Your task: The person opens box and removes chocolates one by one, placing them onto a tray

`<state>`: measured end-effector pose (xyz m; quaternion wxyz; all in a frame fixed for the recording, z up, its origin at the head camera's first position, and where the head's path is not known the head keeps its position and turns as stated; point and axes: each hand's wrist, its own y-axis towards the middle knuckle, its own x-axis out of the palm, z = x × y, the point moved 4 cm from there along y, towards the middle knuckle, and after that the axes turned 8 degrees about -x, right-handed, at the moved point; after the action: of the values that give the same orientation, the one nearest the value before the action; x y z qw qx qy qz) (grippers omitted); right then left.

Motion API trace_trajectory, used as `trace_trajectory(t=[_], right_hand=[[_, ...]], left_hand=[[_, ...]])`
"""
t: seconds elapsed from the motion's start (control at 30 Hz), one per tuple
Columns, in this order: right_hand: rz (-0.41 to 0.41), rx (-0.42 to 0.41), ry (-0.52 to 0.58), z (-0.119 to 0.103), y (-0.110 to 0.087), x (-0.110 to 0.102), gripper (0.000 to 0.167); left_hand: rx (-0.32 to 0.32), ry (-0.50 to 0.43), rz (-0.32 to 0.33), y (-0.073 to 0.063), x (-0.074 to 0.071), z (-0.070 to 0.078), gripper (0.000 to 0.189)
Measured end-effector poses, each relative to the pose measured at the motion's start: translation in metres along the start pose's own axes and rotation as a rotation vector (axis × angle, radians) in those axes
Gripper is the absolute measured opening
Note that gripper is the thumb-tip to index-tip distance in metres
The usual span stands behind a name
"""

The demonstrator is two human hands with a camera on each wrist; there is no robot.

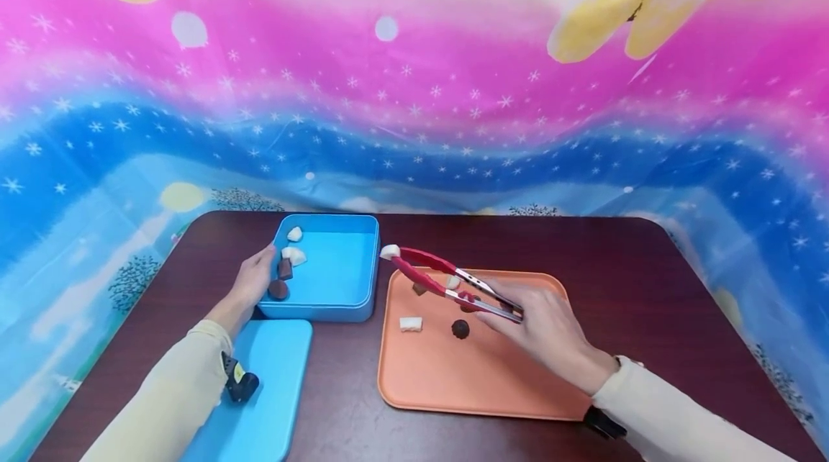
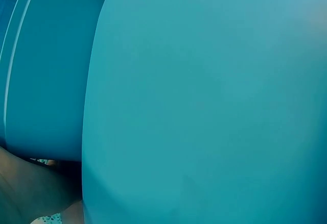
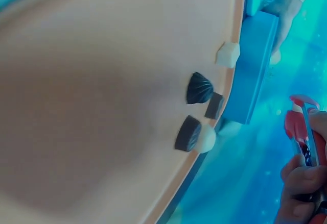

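My right hand (image 1: 544,325) grips red-and-steel tongs (image 1: 427,271) above the orange tray's far left corner. Between the tong tips is a small white piece (image 1: 391,252), close to the right wall of a blue box (image 1: 352,312). My left hand (image 1: 249,286) touches the box's left side with extended fingers; part of it is hidden. Inside the box, white pieces (image 1: 294,255) and brown, chocolate-like pieces (image 1: 278,290) lie along the left wall. On the tray (image 1: 518,390) are a dark fluted piece (image 1: 460,329), a white block (image 1: 411,324) and several others, some partly behind the tongs.
A flat blue lid (image 1: 278,390) lies in front of the box, below my left forearm. The dark red-brown table (image 1: 350,390) carries everything. A colourful printed cloth (image 1: 414,88) hangs behind and around the table.
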<state>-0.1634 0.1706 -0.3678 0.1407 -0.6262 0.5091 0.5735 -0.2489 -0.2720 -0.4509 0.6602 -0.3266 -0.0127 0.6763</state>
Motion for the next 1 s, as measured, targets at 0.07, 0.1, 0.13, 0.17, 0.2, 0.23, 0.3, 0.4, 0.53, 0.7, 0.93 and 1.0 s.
trace_trajectory(t=[0.07,0.1,0.13,0.17,0.2,0.23,0.3,0.4,0.53,0.7,0.93,1.0], right_hand=[[-0.034,0.056,0.002,0.004,-0.008,-0.003,0.049],[-0.054,0.088,0.003,0.007,-0.013,-0.005,0.049],[-0.07,0.116,0.0,0.009,-0.017,-0.007,0.05],[-0.08,0.135,-0.007,0.011,-0.021,-0.009,0.05],[-0.082,0.149,-0.016,0.013,-0.025,-0.011,0.05],[-0.08,0.159,-0.024,0.016,-0.028,-0.014,0.051],[-0.075,0.166,-0.042,0.02,-0.034,-0.019,0.051],[-0.058,0.161,-0.064,0.026,-0.042,-0.025,0.052],[-0.041,0.147,-0.101,0.034,-0.054,-0.031,0.053],[-0.029,0.119,-0.135,0.042,-0.066,-0.033,0.051],[-0.042,0.092,-0.186,0.052,-0.083,-0.035,0.052],[-0.052,0.09,-0.209,0.056,-0.089,-0.036,0.052]], left_hand=[[0.007,-0.006,0.001,0.0,0.001,0.0,0.068],[0.007,-0.012,0.003,0.0,0.001,0.0,0.069],[0.007,-0.014,0.002,0.0,0.002,0.0,0.069],[0.008,-0.014,0.0,0.0,0.002,0.001,0.069],[0.008,-0.016,-0.003,0.0,0.002,0.001,0.069],[0.007,-0.02,-0.005,0.0,0.002,0.002,0.069],[0.007,-0.022,-0.009,0.0,0.002,0.003,0.068],[0.018,-0.031,-0.004,0.001,0.001,0.005,0.068],[0.031,-0.036,0.004,0.004,0.002,0.007,0.066],[0.008,-0.042,-0.008,0.003,0.002,0.008,0.068],[0.005,-0.053,-0.019,0.002,-0.002,0.003,0.068],[0.006,-0.047,-0.021,0.003,-0.002,0.002,0.069]])
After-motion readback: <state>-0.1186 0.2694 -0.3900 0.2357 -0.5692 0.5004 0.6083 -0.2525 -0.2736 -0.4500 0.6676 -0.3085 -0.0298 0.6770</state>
